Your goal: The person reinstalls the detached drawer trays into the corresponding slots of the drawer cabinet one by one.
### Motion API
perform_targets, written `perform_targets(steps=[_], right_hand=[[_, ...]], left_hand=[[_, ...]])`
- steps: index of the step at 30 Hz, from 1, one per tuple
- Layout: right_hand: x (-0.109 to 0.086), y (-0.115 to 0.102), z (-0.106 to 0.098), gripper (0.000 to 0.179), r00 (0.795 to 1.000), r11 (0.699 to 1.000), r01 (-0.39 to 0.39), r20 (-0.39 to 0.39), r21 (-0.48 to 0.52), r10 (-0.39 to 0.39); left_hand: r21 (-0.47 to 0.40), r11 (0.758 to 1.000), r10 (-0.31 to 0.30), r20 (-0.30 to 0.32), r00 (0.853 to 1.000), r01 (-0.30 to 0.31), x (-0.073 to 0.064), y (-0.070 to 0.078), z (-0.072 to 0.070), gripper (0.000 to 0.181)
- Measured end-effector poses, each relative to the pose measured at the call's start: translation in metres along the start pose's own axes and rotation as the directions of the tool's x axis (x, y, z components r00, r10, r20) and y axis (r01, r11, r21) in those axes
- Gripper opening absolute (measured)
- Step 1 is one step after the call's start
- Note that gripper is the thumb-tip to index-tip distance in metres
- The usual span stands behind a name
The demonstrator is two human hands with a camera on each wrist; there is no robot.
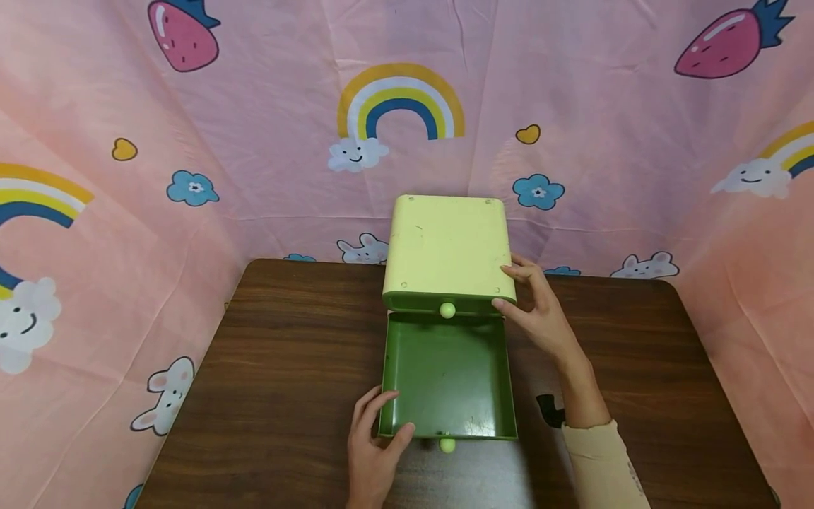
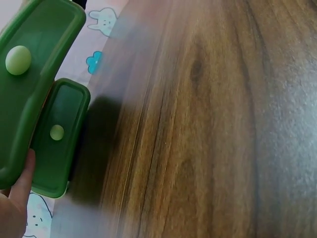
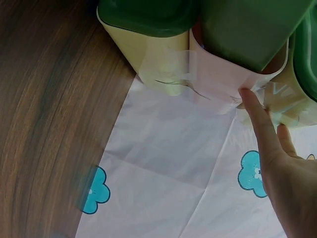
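Note:
A small drawer cabinet (image 1: pixel 450 244) with a pale yellow top stands at the back of the table. Its tiers are stacked, and a pink middle one (image 3: pixel 223 74) shows in the right wrist view. From that tier a green drawer (image 1: pixel 445 375) is pulled far out; nothing lies inside it. The left hand (image 1: pixel 375 442) grips the drawer's front left corner, fingertips over the side wall and thumb at the front edge. With fairly straight fingers, the right hand (image 1: pixel 543 311) rests against the cabinet's right side, thumb at the top front corner. A lower drawer (image 2: pixel 59 136) is closed.
Brown wooden table (image 1: pixel 286 382) extends on both sides of the cabinet. A pink printed cloth (image 1: pixel 273 120) hangs behind and at the sides. Beside the right sleeve (image 1: pixel 600 459) is a black object (image 1: pixel 548 410), partly hidden.

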State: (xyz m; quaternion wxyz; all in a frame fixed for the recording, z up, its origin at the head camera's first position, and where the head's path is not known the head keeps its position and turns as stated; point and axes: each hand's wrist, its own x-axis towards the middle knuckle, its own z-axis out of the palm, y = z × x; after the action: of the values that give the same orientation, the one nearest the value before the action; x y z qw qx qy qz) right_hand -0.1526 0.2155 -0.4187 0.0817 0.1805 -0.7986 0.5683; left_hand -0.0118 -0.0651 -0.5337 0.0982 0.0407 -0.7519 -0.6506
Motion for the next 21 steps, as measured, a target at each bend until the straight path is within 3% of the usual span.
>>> perform_targets(steps=[5, 8, 13, 16, 21], right_hand=[[-0.0001, 0.0001, 0.0005, 0.049, 1.0, 1.0, 0.0, 0.0, 0.003, 0.0], [0.0001, 0.0006, 0.0001, 0.05, 1.0, 1.0, -0.001, 0.0, -0.001, 0.001], [0.0002, 0.0009, 0.0001, 0.05, 1.0, 1.0, 0.002, -0.002, -0.002, -0.002], [-0.0001, 0.0011, 0.0004, 0.049, 1.0, 1.0, 0.01, -0.005, 0.001, -0.01], [0.0, 0.0016, 0.0006, 0.05, 1.0, 1.0, 0.022, -0.008, -0.009, -0.022]], left_hand=[[-0.013, 1.0, -0.022, 0.032, 0.999, 0.022, 0.001, -0.0013, -0.0004, 0.052], [-0.045, 0.998, -0.038, 0.085, 0.996, 0.042, 0.0013, -0.0018, -0.0019, 0.057], [-0.135, 0.99, -0.006, 0.172, 0.985, 0.03, 0.003, -0.0031, -0.003, 0.066], [-0.149, 0.989, 0.007, 0.179, 0.984, 0.02, 0.0045, -0.0045, -0.003, 0.068], [-0.145, 0.989, 0.003, 0.14, 0.99, 0.017, 0.0077, -0.0048, -0.0021, 0.068]])
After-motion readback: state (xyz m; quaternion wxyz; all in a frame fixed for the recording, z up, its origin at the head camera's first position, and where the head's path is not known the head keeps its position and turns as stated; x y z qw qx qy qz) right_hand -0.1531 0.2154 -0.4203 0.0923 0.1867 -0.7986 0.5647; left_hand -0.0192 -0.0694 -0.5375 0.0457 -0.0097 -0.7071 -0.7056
